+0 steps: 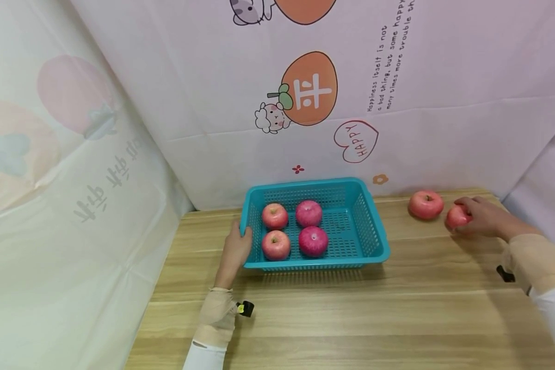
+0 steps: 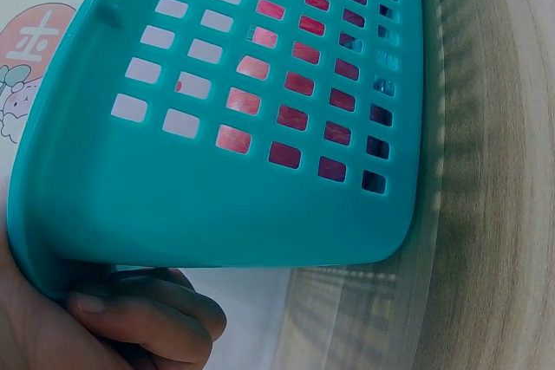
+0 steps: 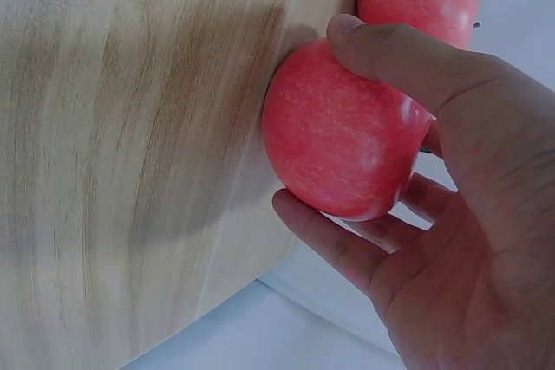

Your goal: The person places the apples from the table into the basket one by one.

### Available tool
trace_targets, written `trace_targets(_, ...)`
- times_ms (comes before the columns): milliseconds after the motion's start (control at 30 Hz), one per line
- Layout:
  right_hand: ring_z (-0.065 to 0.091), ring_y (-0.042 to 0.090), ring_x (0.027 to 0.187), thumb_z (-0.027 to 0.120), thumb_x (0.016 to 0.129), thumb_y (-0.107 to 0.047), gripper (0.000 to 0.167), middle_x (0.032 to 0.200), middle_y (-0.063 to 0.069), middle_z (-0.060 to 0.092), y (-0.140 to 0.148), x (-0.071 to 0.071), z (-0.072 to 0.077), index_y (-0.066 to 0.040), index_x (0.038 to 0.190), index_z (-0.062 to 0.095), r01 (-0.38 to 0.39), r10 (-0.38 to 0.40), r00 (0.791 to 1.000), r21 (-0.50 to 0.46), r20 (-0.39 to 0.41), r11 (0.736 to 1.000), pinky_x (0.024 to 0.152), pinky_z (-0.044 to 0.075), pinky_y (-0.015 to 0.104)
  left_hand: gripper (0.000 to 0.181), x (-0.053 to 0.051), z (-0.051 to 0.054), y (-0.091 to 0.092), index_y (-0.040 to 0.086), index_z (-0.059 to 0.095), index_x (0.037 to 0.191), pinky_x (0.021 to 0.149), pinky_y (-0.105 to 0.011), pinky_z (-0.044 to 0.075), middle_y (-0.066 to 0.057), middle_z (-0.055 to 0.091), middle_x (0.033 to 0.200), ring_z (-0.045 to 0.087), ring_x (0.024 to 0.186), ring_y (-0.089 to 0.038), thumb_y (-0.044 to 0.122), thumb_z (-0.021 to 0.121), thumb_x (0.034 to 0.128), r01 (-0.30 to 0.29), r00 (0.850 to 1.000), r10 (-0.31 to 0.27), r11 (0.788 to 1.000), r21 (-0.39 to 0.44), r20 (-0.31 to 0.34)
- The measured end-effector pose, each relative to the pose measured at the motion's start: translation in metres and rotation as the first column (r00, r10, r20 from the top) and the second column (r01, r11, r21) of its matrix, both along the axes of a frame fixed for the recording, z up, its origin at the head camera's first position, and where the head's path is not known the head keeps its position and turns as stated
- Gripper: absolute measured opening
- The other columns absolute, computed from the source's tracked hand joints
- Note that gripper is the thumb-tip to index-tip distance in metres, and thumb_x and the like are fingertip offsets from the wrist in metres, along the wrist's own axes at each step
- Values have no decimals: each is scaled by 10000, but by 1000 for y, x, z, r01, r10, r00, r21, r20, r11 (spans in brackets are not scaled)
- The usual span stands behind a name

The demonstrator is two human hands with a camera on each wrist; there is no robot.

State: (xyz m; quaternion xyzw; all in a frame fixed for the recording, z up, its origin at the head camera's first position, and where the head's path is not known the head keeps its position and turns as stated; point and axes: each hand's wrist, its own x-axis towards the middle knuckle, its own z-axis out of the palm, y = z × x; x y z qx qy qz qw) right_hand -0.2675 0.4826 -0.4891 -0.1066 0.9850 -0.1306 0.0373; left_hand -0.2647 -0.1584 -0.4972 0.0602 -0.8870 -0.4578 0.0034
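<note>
A turquoise plastic basket (image 1: 374, 226) stands on the table with two pink-red apples on its left side and two magenta round fruits, one of them a darker fruit (image 1: 313, 241), beside them. My left hand (image 1: 237, 245) grips the basket's left rim, fingers curled under it in the left wrist view. Far to the right, my right hand (image 1: 485, 218) holds a red apple (image 3: 342, 132) between thumb and fingers; the apple appears to touch the tabletop. Just left of it in the head view sits another red apple (image 1: 426, 204), untouched.
The wood-grain table (image 1: 351, 318) ends at a printed white cloth (image 1: 213, 154) hanging behind it. More white cloth (image 1: 74, 246) hangs along the left side, and a further white sheet (image 1: 548, 190) borders the right.
</note>
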Motion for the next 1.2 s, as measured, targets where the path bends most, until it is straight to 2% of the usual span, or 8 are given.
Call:
trace_targets(600, 589, 627, 1101, 888, 766, -248, 789, 1261, 492, 524, -8, 4, 12, 151, 1344, 529, -23, 25, 998, 29, -55, 999, 902, 483, 697, 495, 1, 0, 0, 82, 457, 1525, 927, -543, 552, -228, 655, 1359, 666, 1133, -344, 346, 423, 1108, -1, 1000, 1, 1000, 11, 4)
trace_targets(900, 598, 606, 1117, 914, 718, -222, 743, 1230, 438, 587, -24, 5, 25, 131, 1286, 591, -73, 80, 979, 44, -188, 996, 924, 486, 687, 508, 0, 1, 0, 95, 449, 1538, 936, -550, 550, -225, 653, 1374, 670, 1145, -353, 363, 420, 1108, -4, 1000, 4, 1000, 11, 4)
trace_targets(1200, 605, 576, 1141, 921, 753, -259, 763, 1266, 400, 587, -41, 6, 40, 96, 1336, 580, -81, 92, 984, 78, -155, 994, 934, 487, 678, 519, 2, 1, 0, 89, 435, 1553, 945, -560, 549, -227, 643, 1399, 668, 1156, -362, 355, 421, 1108, 5, 1000, -5, 1000, 22, 3)
